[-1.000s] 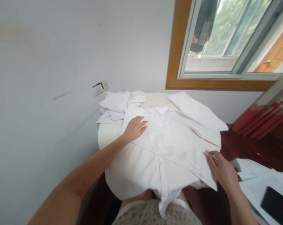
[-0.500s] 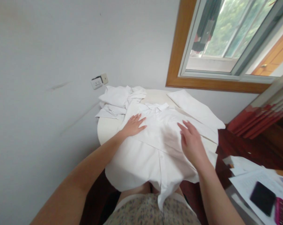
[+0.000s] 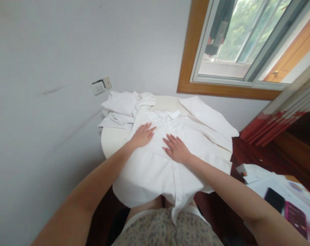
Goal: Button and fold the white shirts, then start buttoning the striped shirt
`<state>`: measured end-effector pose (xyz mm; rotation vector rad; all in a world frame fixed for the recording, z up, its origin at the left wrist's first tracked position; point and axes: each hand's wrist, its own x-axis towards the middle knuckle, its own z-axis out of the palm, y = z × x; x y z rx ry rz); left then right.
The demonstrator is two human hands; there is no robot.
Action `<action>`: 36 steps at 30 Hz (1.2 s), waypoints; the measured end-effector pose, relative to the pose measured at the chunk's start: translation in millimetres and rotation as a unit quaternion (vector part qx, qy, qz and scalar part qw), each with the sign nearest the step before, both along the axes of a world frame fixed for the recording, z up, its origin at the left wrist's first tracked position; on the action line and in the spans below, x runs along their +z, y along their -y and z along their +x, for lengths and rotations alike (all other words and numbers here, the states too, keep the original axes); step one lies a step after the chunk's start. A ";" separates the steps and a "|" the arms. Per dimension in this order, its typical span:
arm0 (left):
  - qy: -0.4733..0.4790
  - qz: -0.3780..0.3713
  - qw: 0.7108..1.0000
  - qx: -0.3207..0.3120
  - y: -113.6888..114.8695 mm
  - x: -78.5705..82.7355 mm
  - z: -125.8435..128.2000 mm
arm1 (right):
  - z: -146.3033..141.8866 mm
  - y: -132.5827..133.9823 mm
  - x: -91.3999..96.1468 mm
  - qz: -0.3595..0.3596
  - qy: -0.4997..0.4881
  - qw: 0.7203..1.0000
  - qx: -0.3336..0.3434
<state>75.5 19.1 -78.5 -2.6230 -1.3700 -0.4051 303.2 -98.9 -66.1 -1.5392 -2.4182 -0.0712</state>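
In the head view, a white shirt (image 3: 167,164) is being pressed down on a round pale surface (image 3: 111,143) by 2 bare hands. The left hand (image 3: 142,134) is being laid flat, fingers spread wide and gripping nothing, on the shirt's upper part just below the collar. The right hand (image 3: 177,149) is being laid just beside it, palm down and fingers likewise extended, near the button strip. The shirt's hem is being let hang over the near edge onto the person's lap. A crumpled white garment (image 3: 124,109) is being kept at the far left of the surface, touching the shirt, and a folded white cloth (image 3: 208,116) at the far right.
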 end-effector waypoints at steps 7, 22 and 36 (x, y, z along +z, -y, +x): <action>0.012 -0.013 1.000 0.002 0.6 -0.6 -0.7 | 72.7 54.4 1.6 -0.024 0.007 0.999 -0.021; -0.001 -0.018 1.000 0.006 4.4 4.4 2.0 | 121.9 114.3 9.4 -0.005 -0.022 0.995 -0.093; -0.002 0.076 0.996 0.044 -4.9 16.4 1.4 | 44.8 77.3 -3.2 -0.011 -0.042 0.990 -0.137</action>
